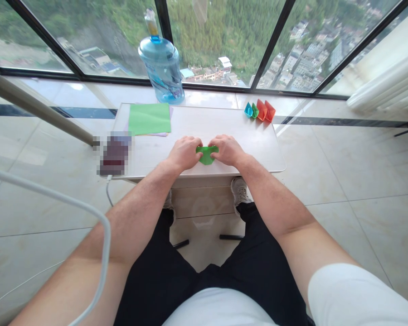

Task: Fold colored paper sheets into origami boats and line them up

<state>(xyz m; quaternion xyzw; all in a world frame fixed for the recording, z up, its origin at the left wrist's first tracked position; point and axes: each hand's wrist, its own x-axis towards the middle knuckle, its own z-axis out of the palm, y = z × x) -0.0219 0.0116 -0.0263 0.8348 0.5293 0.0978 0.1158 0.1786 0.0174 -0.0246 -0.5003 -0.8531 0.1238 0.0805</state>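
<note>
A small folded piece of green paper (207, 156) is held between my two hands, just above the near part of the white table (221, 129). My left hand (186, 151) pinches its left corner, thumb towards me and fingers behind. On the opposite corner my right hand (227, 150) has the same kind of pinch. The paper spans the gap between the thumbs, its lower edge narrower than its top. Fingertips partly cover both ends, so the exact folds cannot be made out.
Green paper sheets (149, 118) lie at the table's back left, above a blurred-out device (114, 155) with a white cable. Several folded paper pieces (259, 111), blue, green and red, stand at the back right. Behind the table is a blue water bottle (161, 68) by the window.
</note>
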